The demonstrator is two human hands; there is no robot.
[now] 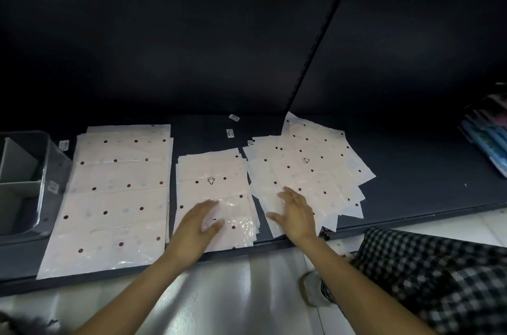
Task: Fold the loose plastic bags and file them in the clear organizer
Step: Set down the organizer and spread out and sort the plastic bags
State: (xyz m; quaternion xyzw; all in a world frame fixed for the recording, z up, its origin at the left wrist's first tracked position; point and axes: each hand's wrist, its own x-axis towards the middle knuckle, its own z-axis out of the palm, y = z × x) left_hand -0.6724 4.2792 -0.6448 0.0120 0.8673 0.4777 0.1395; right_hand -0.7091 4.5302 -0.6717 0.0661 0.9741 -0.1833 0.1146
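A dark, matte metal shelf (411, 170) spans the view, with a slotted upright (318, 41) rising from its back toward 1 o'clock. On the shelf lie three groups of thin, glossy, pale pink plastic bags printed with dark dots. The largest is a long flat stack (109, 197) at 9 o'clock of centre, squared and creased across in bands. The fanned pile (310, 170) at 3 o'clock is loose, its rectangular sheets splayed at differing angles; how many sheets it holds cannot be told. The smallest, the middle stack (214, 192), is a neat rectangle with a triangle mark and a wrinkled, shiny lower corner.

The clear organizer (24, 183), a hard transparent bin with a grey divider inside, stands at the far 9 o'clock edge, just beside the long stack, and is cut off by the frame. Coloured packets (488, 139) lie at 3 o'clock, well apart. Four small white labels (234, 117) are scattered along the shelf's back.

The left hand (203, 225) lies flat, fingers spread, on the middle stack. The right hand (295, 211), wearing a ring, presses with straight fingers on the fanned pile. The hands are apart, gripping nothing. Checked fabric (439, 279) fills 5 o'clock over a glossy white floor (233, 293).
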